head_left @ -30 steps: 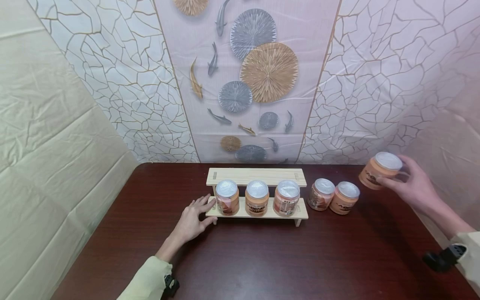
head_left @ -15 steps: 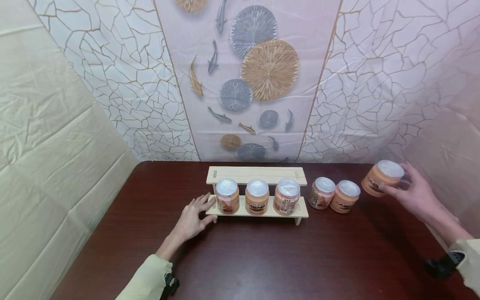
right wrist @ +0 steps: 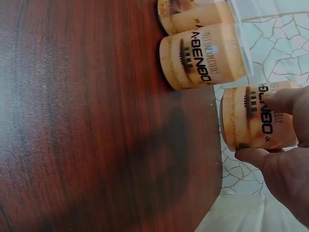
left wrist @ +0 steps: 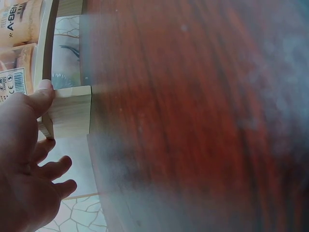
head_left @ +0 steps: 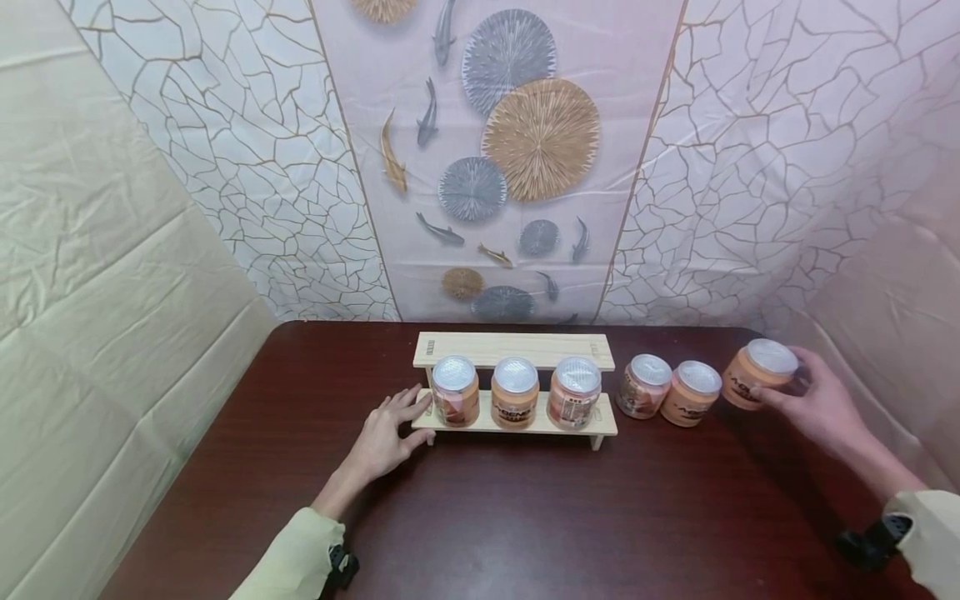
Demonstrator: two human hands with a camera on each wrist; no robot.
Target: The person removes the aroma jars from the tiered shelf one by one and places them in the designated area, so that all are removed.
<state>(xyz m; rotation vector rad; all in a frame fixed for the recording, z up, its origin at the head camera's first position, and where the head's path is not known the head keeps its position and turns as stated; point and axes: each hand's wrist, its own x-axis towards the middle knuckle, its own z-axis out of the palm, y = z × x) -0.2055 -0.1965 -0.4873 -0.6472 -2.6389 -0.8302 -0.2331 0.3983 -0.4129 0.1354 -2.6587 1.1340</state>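
In the head view, a two-step wooden rack (head_left: pixel 513 350) carries three orange jars with clear lids on its lower step: a left jar (head_left: pixel 456 400), a middle jar (head_left: pixel 514 400) and a right jar (head_left: pixel 574 402). My left hand (head_left: pixel 384 437) grips the left end of that step; the left wrist view has the thumb on its front edge, beside a rack leg (left wrist: pixel 72 111). At the right, my right hand (head_left: pixel 821 407) holds another orange jar (head_left: pixel 742 379) between thumb and fingers, slightly tilted. In the right wrist view this jar (right wrist: pixel 241 116) shows off the tabletop.
Right of the rack, two more jars stand side by side on the table, a near-rack jar (head_left: pixel 642 392) and an outer jar (head_left: pixel 686 400). The dark red table (head_left: pixel 510 517) ends at a patterned cloth backdrop (head_left: pixel 480 250). A pale cloth (head_left: pixel 112 333) hangs at the left.
My right hand has lowered the held jar and brought it closer to the two jars on the table. The left hand stays on the rack.
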